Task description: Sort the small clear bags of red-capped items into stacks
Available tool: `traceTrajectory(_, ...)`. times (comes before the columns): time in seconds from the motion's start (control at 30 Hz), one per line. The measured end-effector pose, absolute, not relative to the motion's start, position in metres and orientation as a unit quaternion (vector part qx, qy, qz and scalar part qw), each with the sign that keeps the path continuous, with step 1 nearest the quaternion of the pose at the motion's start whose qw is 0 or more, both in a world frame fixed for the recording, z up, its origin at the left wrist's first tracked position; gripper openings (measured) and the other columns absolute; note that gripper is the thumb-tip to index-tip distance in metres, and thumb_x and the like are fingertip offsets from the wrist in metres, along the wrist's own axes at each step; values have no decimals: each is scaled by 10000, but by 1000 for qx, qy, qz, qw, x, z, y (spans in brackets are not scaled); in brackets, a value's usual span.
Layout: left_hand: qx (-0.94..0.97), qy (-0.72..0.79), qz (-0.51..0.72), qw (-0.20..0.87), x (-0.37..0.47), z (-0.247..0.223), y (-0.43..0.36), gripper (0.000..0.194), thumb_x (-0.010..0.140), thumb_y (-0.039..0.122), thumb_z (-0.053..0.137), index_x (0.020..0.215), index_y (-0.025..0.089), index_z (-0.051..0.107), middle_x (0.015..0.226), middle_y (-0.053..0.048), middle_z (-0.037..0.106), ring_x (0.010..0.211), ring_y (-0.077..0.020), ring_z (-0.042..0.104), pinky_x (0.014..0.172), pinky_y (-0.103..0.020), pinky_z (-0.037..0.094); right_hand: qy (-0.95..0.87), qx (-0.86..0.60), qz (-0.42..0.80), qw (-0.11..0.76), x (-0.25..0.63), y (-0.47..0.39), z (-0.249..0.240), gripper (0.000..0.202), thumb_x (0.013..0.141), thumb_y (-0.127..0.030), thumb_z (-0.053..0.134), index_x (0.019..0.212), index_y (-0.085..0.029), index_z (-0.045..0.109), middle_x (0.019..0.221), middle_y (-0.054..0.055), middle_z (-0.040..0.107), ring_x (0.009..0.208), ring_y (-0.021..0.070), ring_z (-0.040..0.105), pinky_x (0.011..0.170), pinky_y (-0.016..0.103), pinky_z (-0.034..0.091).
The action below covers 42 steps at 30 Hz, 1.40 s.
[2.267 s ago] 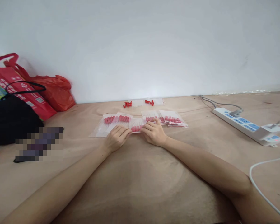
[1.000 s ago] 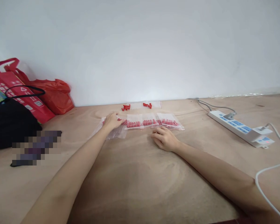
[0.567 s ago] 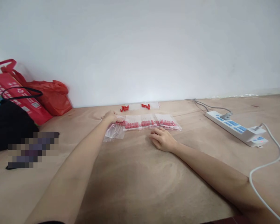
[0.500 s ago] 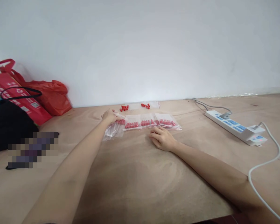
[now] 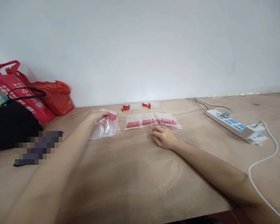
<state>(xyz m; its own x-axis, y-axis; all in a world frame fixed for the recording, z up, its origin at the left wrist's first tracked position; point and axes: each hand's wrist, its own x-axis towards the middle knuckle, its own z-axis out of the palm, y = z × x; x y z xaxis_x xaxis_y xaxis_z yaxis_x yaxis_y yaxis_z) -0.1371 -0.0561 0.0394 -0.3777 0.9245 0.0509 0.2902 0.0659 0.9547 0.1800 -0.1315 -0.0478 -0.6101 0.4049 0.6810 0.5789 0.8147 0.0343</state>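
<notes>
My left hand (image 5: 98,117), blurred, is at the upper left edge of a clear bag (image 5: 110,124) that shows several red-topped pieces; whether its fingers grip the bag is unclear. My right hand (image 5: 162,136) rests on the table with fingers loosely curled, by the front edge of a stack of clear bags (image 5: 169,122) with red pieces inside. Left of that stack lie more flat bags of red pieces (image 5: 133,122). Behind them, loose red pieces (image 5: 125,108) and a small red group (image 5: 146,105) lie by a flat clear bag (image 5: 156,105).
A white power strip (image 5: 233,126) with plugs and a white cable (image 5: 259,163) lies on the right. On the left stand a red bag (image 5: 54,98), a printed red bag (image 5: 21,93) and a black bag (image 5: 14,124), near a pixelated dark item (image 5: 38,148).
My left hand has moved left, and the clear bag beside it now lies apart from the row, with its red-topped pieces exposed to view. My right hand is nearly unmoved.
</notes>
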Motion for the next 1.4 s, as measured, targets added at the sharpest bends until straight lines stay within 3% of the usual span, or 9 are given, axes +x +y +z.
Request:
traceTrajectory(0.17,406,618,565,365,-132,67,-72,41,577,74,613,570,88,575,517,-52,591,503,-171,581,519,-324,523,-869,-306,-72,381,171,-133,-45,147,760,-133,450,812,-172,582,819,53,576,714,135,515,644,263,405)
traceTrajectory(0.3,407,519,657,366,-110,82,-87,58,586,90,652,619,85,605,573,-31,616,534,-131,589,567,-277,529,-807,-367,99,453,147,-126,-32,132,759,-185,498,862,-170,578,767,30,586,580,89,506,578,234,423)
traceTrajectory(0.47,539,389,668,335,-55,74,-107,244,577,306,716,697,104,649,674,-41,654,646,-148,618,689,-306,528,-682,-393,318,529,117,-111,-15,678,592,-361,692,1180,-200,396,1033,85,562,499,53,498,508,239,446)
traceTrajectory(0.6,673,341,610,241,-29,55,-124,239,652,364,655,733,140,671,812,-67,672,742,-170,626,729,-318,524,-677,-348,392,518,119,-103,-13,334,663,-408,615,887,-167,562,794,30,614,570,102,554,511,234,446)
traceTrajectory(0.67,734,308,580,173,-29,44,-129,161,684,320,636,718,168,675,860,-56,670,789,-169,625,761,-315,519,-689,-341,365,525,127,-99,-18,247,699,-381,584,810,-160,578,718,20,609,625,126,571,556,249,460)
traceTrajectory(0.77,812,258,516,84,-40,21,-131,100,735,235,587,749,191,676,860,-45,673,807,-152,628,754,-286,528,-707,-353,269,550,139,-94,-30,199,690,-282,600,845,-159,576,817,45,607,729,139,575,659,278,472)
traceTrajectory(1.0,888,211,407,-28,-55,-27,-132,191,783,153,520,936,177,631,948,-61,653,872,-124,617,809,-242,516,-877,-303,-23,372,159,-113,-51,298,697,-110,515,990,-157,546,969,92,562,871,170,530,737,304,449)
traceTrajectory(1.17,893,210,397,-37,-52,-32,-131,192,796,167,504,950,176,618,954,-51,651,892,-118,609,829,-244,514,-883,-230,-197,359,170,-126,-49,169,823,-161,412,872,-179,573,800,55,589,737,133,532,672,272,410)
traceTrajectory(1.4,900,206,368,-110,-70,-28,-137,175,803,155,489,905,199,625,900,-28,664,845,-105,619,771,-218,529,-876,-198,-251,361,173,-124,-48,202,844,-153,401,745,-179,576,614,10,557,569,96,486,564,247,350)
